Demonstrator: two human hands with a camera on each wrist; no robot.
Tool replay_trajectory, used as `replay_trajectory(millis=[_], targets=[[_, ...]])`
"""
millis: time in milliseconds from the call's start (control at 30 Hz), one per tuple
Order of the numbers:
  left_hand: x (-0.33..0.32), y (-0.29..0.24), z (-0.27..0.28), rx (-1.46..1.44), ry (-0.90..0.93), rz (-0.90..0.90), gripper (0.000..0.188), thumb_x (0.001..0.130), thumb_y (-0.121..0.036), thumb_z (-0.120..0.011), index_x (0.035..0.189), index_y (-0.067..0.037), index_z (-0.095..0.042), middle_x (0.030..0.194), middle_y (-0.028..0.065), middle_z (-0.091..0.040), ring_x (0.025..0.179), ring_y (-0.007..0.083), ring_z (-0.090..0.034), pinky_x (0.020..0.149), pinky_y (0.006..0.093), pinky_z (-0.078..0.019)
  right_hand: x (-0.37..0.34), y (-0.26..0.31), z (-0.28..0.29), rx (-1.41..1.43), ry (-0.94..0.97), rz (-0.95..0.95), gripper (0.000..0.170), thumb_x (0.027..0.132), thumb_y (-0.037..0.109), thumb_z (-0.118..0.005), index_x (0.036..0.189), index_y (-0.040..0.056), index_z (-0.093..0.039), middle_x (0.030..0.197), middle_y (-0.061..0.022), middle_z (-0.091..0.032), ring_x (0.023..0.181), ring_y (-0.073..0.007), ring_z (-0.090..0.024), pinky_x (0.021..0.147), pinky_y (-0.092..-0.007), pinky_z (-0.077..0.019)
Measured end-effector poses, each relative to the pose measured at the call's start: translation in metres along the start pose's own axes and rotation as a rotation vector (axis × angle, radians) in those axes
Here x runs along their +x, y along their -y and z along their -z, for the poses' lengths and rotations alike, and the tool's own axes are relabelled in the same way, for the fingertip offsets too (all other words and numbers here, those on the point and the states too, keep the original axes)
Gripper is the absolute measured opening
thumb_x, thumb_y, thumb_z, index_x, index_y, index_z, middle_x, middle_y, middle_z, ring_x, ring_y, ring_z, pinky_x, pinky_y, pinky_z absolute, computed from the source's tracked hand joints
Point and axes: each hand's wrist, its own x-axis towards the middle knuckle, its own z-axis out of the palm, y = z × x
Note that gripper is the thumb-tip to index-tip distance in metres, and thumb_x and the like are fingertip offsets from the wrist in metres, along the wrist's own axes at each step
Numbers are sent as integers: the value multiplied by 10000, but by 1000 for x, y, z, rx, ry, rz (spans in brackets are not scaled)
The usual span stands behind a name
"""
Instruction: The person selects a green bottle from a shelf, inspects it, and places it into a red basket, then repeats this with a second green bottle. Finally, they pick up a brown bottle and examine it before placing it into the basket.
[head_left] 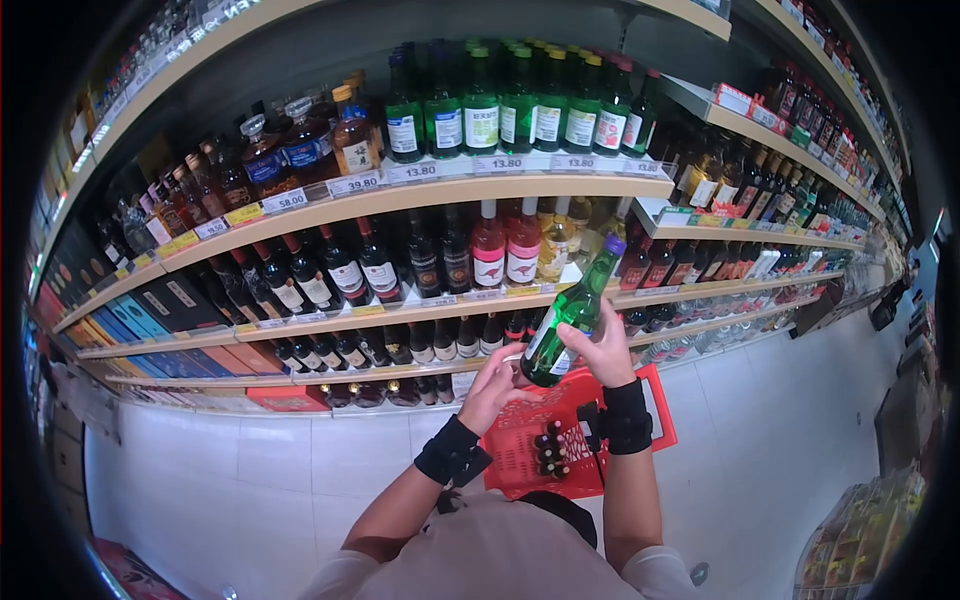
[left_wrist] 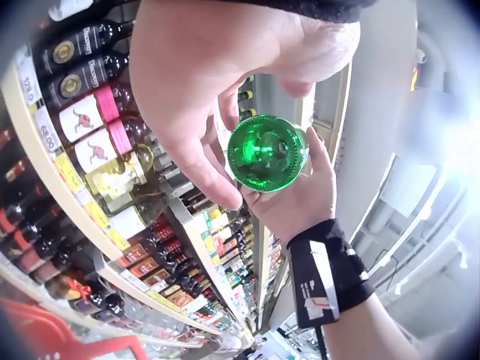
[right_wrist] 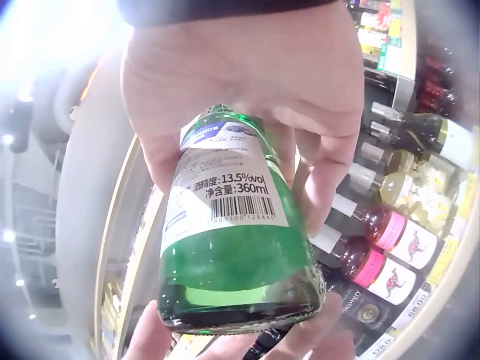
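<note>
A green glass bottle (head_left: 598, 278) with a purple cap and a pale label is held tilted in front of the shelves. My right hand (head_left: 604, 352) grips it round the body, thumb across the near side. Close by its base is my left hand (head_left: 492, 388), fingers loosely spread and fingertips right at the glass. From the left wrist, the round bottle base (left_wrist: 264, 154) faces the camera, beside the left fingers (left_wrist: 206, 176). A back label with a barcode (right_wrist: 244, 208), 13.5%vol and 360ml shows in the right wrist view.
Below the hands is a red shopping basket (head_left: 662, 410) with several small dark bottles (head_left: 550, 452) inside. Green bottles (head_left: 480, 110) line the upper shelf behind price tags. Wine bottles (head_left: 345, 270) fill the lower shelves, and pale tiled floor (head_left: 270, 455) lies in front.
</note>
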Motion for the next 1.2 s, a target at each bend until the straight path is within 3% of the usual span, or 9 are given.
replay_trajectory(millis=[100, 200, 367, 500, 567, 733, 900, 1100, 1200], targets=[[4, 10, -25, -106, 60, 19, 497, 1038, -301, -397, 1456, -64, -268, 1414, 156, -410, 1284, 308, -466, 982, 493, -464, -23, -1, 18, 42, -5, -52, 457, 825, 99, -738, 1201, -7, -500, 1078, -68, -615, 985, -132, -589, 887, -302, -477], [5, 28, -46, -59, -10, 27, 515, 1030, -271, -441, 1454, -43, -260, 1349, 156, -465, 1232, 252, -515, 979, 425, -467, -39, -4, 41, 62, 8, -89, 456, 833, 110, -732, 1206, -4, -496, 1085, -66, -610, 994, -130, -583, 885, -299, -478], [10, 63, -59, 37, -80, -22, 539, 930, -32, -586, 1407, 25, -343, 1363, 127, -471, 1219, 171, -495, 1022, 310, -398, -54, -11, 62, 114, 38, -70, 433, 883, 159, -698, 1224, 2, -481, 1102, -61, -591, 1008, -120, -565, 885, -293, -471], [8, 61, -88, 169, -153, -138, 562, 852, 22, -670, 1342, 31, -395, 1275, 127, -533, 1182, 175, -525, 1010, 307, -416, -58, -31, 75, 177, 45, -89, 379, 973, 249, -588, 1243, 10, -473, 1108, -37, -570, 1009, -104, -535, 875, -272, -456], [7, 63, -102, 328, -196, -202, 592, 815, 30, -705, 1319, 26, -395, 1268, 140, -526, 1161, 178, -543, 990, 315, -442, -62, -28, 86, 116, 65, -120, 399, 1022, 316, -492, 1277, 11, -467, 1084, -14, -555, 951, -84, -504, 818, -234, -431], [12, 66, -129, 972, -373, -375, 686, 711, -81, -846, 1235, 28, -418, 1180, 145, -561, 1044, 172, -600, 913, 308, -498, -64, -32, 110, 220, 18, -124, 469, 1027, 299, -470, 1399, 22, -402, 1118, -16, -555, 926, -76, -500, 752, -236, -425], [11, 68, -140, 1126, -447, -443, 722, 651, -155, -890, 1196, 18, -448, 1144, 154, -567, 981, 208, -618, 857, 325, -505, -68, -19, 117, 438, 108, -238, 502, 1021, 298, -467, 1426, 18, -367, 1237, -51, -546, 1067, -106, -524, 894, -257, -429], [8, 72, -148, 1216, -476, -477, 743, 618, -154, -897, 1194, 4, -455, 1120, 148, -544, 988, 243, -599, 874, 352, -492, -69, -20, 115, 274, 92, -97, 441, 1003, 261, -512, 1359, 19, -418, 1197, -39, -556, 1057, -103, -525, 893, -253, -423], [6, 69, -156, 1231, -469, -448, 749, 609, -159, -901, 1189, 9, -460, 1131, 153, -516, 1008, 253, -589, 880, 360, -491, -72, -14, 116, 275, 79, -143, 397, 998, 234, -520, 1313, 6, -443, 1194, -48, -559, 1085, -106, -511, 929, -257, -407]])
